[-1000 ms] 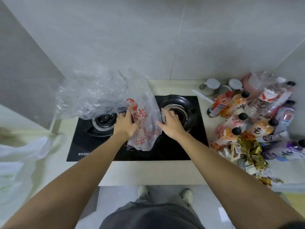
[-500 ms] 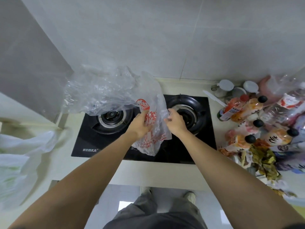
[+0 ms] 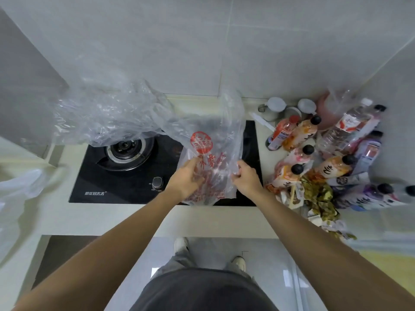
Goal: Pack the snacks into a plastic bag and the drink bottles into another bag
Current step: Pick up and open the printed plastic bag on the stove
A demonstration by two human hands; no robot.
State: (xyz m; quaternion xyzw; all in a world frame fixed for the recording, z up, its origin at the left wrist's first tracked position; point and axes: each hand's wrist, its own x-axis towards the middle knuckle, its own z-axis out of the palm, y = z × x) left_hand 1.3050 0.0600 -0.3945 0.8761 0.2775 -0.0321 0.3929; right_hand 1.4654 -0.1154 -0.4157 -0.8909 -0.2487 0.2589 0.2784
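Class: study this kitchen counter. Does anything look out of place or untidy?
Yes. Plastic bags lie on the gas hob: a clear bag covers its left burner. Drink bottles lie toppled in a heap.

2 hands [image 3: 188,176], 3 plastic bags [image 3: 211,151], approx. 9 drink bottles [image 3: 301,133] (pile overlapped, exact qty unclear), 1 snack heap [image 3: 318,196], 2 burner positions [image 3: 125,149], 1 knob [image 3: 157,182], 2 white lids [image 3: 276,103], 2 shoes [image 3: 180,244].

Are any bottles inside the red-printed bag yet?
No. The red-printed bag, held by both hands over the stove, looks empty; the bottles lie on the counter right of it.
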